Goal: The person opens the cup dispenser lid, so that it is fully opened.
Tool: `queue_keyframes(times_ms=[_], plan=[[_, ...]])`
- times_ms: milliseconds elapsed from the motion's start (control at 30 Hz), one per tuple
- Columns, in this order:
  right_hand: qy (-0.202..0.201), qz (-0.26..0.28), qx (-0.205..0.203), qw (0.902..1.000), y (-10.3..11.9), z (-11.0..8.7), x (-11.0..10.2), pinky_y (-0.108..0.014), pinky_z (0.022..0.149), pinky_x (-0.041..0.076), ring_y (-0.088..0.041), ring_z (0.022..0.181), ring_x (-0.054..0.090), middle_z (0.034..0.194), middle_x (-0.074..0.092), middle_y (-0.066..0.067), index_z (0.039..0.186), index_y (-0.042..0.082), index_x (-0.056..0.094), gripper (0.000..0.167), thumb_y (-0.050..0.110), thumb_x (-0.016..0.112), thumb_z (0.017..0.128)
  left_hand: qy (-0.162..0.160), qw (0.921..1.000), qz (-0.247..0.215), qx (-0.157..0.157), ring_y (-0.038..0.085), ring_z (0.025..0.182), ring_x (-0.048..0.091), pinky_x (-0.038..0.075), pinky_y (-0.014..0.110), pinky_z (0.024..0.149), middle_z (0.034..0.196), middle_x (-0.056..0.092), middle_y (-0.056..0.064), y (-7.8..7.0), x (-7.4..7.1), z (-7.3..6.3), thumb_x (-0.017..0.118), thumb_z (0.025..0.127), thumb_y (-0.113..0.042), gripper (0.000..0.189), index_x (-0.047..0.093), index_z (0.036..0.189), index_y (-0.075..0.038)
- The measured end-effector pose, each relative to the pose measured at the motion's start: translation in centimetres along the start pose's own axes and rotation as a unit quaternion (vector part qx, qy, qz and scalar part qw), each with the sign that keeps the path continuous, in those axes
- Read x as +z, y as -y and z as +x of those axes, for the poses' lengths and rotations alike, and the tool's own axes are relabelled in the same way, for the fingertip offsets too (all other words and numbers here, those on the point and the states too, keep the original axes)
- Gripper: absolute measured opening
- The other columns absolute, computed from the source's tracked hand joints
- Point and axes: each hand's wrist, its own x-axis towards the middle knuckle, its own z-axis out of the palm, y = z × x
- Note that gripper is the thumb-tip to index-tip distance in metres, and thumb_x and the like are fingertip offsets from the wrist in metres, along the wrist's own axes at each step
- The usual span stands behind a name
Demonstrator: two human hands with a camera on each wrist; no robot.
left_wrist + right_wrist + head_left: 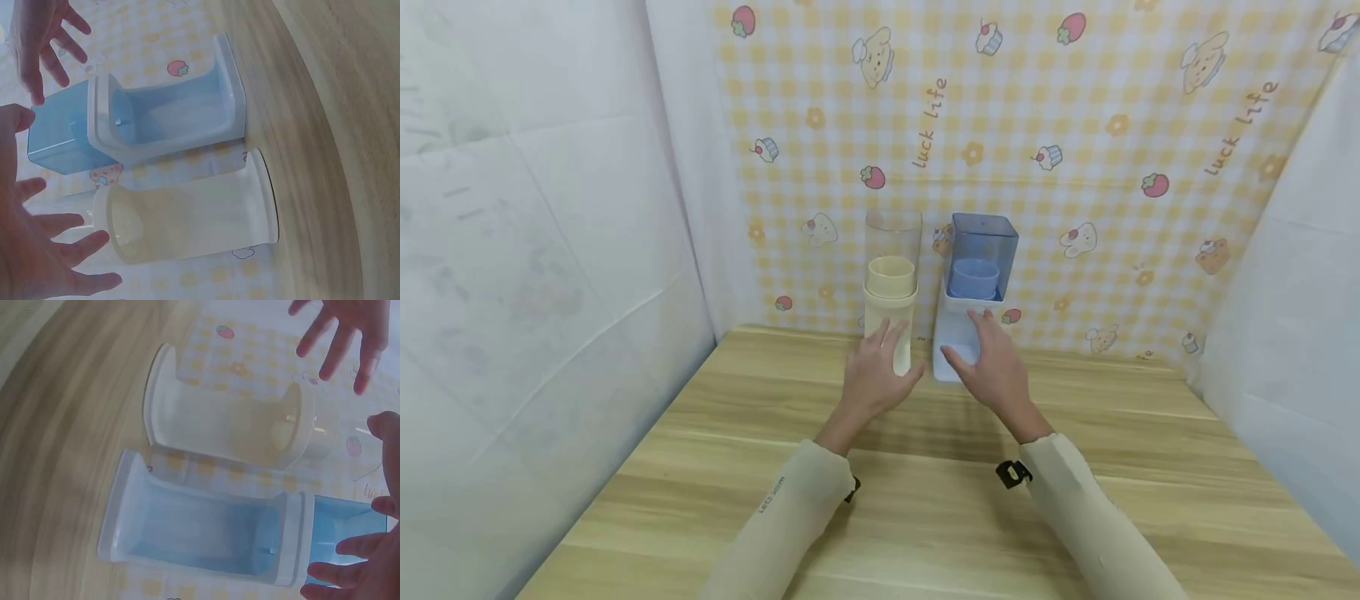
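Note:
Two upright dispensers stand side by side against the back curtain. The left one, a cream dispenser point(891, 279), has a clear round top and a hollow front, as the left wrist view shows. Beside it stands a white and blue dispenser point(976, 279) with a see-through blue square top. My left hand point(876, 371) hovers before the cream dispenser, its fingers spread and nothing in them. In front of the blue one, my right hand point(996, 367) is likewise spread and holds nothing. Whether any fingertip touches a dispenser, I cannot tell.
Both dispensers stand near the back edge of a wood-grain table point(940, 517). A yellow checked curtain point(1037, 108) hangs behind them. White cloth point(550, 250) closes off the left side, and more hangs on the right.

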Motion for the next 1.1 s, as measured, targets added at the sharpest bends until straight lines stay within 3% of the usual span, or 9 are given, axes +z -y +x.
queue_keyframes(times_ms=[100,167,267,433,600,833,1100], plan=[[-0.031,0.043,0.028,0.9982,0.2,0.8,0.0,-0.061,0.09,0.048,-0.045,0.125,0.051,0.148,0.044,-0.025,0.147,0.006,0.043,0.075,0.049,0.067,0.09,-0.052,0.9956,-0.077,-0.017,0.037,0.13,0.05,0.044,0.062,0.095,0.151,0.045,0.011,0.0,-0.1,0.0,0.067,0.087,-0.047,0.071,0.045,0.147,-0.016],[-0.051,0.059,0.046,0.9959,0.3,1.4,0.0,-0.061,0.083,0.05,-0.045,0.121,0.053,0.146,0.046,-0.022,0.147,0.007,0.042,0.076,0.049,0.069,0.089,-0.068,0.9901,-0.12,-0.028,0.035,0.127,0.052,0.047,0.061,0.092,0.148,0.048,0.01,-0.1,-0.2,0.0,0.07,0.085,-0.046,0.074,0.044,0.147,-0.014],[-0.079,0.073,0.066,0.992,0.4,2.3,0.1,-0.061,0.081,0.05,-0.044,0.121,0.052,0.145,0.046,-0.02,0.149,0.007,0.038,0.081,0.049,0.071,0.088,-0.068,0.9819,-0.17,-0.048,0.036,0.125,0.052,0.048,0.06,0.091,0.146,0.048,0.012,-0.2,-0.2,-0.1,0.072,0.084,-0.049,0.082,0.039,0.149,-0.012],[-0.119,0.093,0.102,0.9833,0.4,4.2,0.2,-0.065,0.088,0.046,-0.046,0.129,0.043,0.152,0.037,-0.019,0.156,0.014,0.026,0.093,0.048,0.075,0.084,-0.05,0.967,-0.234,-0.088,0.038,0.133,0.044,0.043,0.06,0.1,0.152,0.039,0.014,-0.6,0.1,-0.1,0.073,0.081,-0.054,0.095,0.029,0.154,-0.012],[-0.148,0.108,0.126,0.9751,0.4,5.8,0.7,-0.067,0.092,0.042,-0.051,0.132,0.035,0.155,0.03,-0.024,0.157,0.016,0.022,0.097,0.05,0.076,0.083,-0.027,0.9626,-0.25,-0.102,0.037,0.13,0.047,0.046,0.057,0.096,0.154,0.036,0.013,-0.9,0.4,-0.4,0.072,0.081,-0.059,0.099,0.025,0.156,-0.015],[-0.15,0.113,0.147,0.9711,0.6,7.4,1.1,-0.064,0.098,0.038,-0.05,0.133,0.031,0.158,0.02,-0.027,0.159,0.019,0.015,0.104,0.053,0.075,0.081,-0.018,0.955,-0.272,-0.117,0.039,0.126,0.05,0.049,0.057,0.092,0.154,0.037,0.012,-1.0,0.1,-1.0,0.072,0.082,-0.058,0.096,0.026,0.155,-0.016],[-0.167,0.119,0.17,0.9639,-0.2,9.1,1.1,-0.06,0.1,0.036,-0.047,0.131,0.032,0.16,0.017,-0.023,0.16,0.03,0.004,0.11,0.054,0.076,0.081,-0.015,0.9542,-0.28,-0.104,0.039,0.126,0.05,0.049,0.056,0.092,0.153,0.038,0.013,-1.2,-0.4,-0.4,0.072,0.087,-0.047,0.089,0.027,0.155,-0.013]])
